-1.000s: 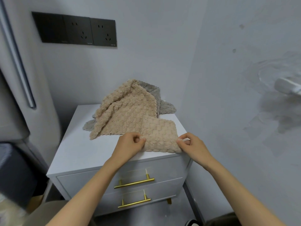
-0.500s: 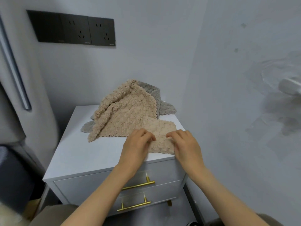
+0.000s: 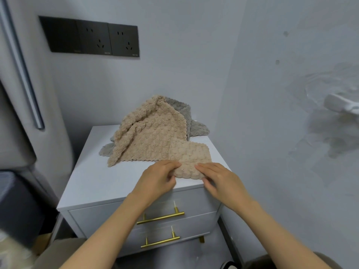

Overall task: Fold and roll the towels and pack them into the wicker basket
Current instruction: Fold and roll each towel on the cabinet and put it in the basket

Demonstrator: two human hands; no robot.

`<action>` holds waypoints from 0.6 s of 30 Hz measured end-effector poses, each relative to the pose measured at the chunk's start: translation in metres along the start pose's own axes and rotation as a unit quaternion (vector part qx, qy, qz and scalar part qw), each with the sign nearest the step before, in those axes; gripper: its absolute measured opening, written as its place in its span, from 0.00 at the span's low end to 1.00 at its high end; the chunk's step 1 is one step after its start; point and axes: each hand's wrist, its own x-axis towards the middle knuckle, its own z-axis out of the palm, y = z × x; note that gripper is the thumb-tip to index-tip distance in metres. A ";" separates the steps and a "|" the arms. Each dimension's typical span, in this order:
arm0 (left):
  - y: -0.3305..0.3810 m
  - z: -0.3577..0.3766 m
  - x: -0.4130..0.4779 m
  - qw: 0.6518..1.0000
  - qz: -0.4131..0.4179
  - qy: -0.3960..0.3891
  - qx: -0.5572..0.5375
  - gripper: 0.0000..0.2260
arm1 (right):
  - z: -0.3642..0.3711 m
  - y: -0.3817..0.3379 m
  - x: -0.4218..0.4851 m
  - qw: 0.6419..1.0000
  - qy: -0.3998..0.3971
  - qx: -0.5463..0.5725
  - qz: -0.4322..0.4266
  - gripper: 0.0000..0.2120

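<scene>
A folded beige towel strip (image 3: pixel 190 156) lies on the front right of the white nightstand top (image 3: pixel 93 177). Its near end is curled over into a small roll. My left hand (image 3: pixel 159 177) pinches the left side of that rolled end. My right hand (image 3: pixel 217 177) grips its right side with the fingers over the roll. A larger beige towel (image 3: pixel 149 136) is heaped behind it, leaning on the wall. A grey towel (image 3: pixel 182 113) lies under and behind the beige one. No wicker basket is in view.
The nightstand has two drawers with gold bar handles (image 3: pixel 161 217). Walls close it in at the back and right. Black wall sockets (image 3: pixel 93 37) sit above. A dark object (image 3: pixel 17 206) stands at the left on the floor.
Both hands have moved from the strip's two near corners toward each other and forward. The strip's near end has been turned over into a roll.
</scene>
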 end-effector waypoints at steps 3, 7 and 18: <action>-0.005 -0.001 0.002 0.999 -0.009 -0.021 -0.027 0.20 | -0.004 0.006 0.000 0.999 -0.035 0.016 0.017 0.20; -0.008 -0.006 0.004 0.996 -0.025 -0.022 -0.077 0.16 | -0.006 0.012 0.003 0.994 -0.077 0.051 0.064 0.21; -0.004 -0.020 0.005 0.981 -0.122 -0.046 -0.140 0.10 | -0.022 0.015 0.011 0.928 -0.069 0.282 0.232 0.04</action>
